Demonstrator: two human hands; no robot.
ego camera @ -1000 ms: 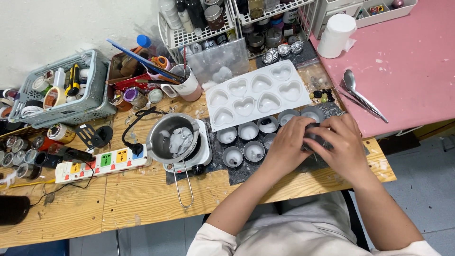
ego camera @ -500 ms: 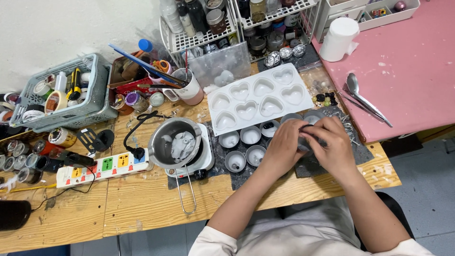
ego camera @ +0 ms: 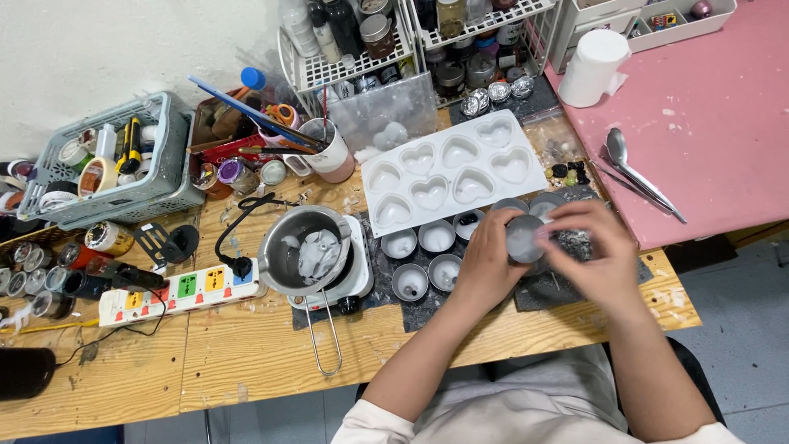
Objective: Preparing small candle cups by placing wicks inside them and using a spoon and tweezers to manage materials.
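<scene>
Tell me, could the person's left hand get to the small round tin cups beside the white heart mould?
Probably yes: the left hand sits right beside the small round tin cups, nothing between, though it holds another tin.

Labelled jars and bottles (ego camera: pixel 362 33) crowd the white wire rack at the back. Tape rolls (ego camera: pixel 94 173) fill the grey basket (ego camera: pixel 168 177) on the left.

Crowded workbench with free room only along its near edge.
Bare wood lies near-left, crossed by the pot handle (ego camera: pixel 325 337). Small tins (ego camera: pixel 427 251), a heart mould (ego camera: pixel 452 177) and wire racks (ego camera: pixel 394 41) block the far side; a spoon (ego camera: pixel 637 173) lies right.
</scene>
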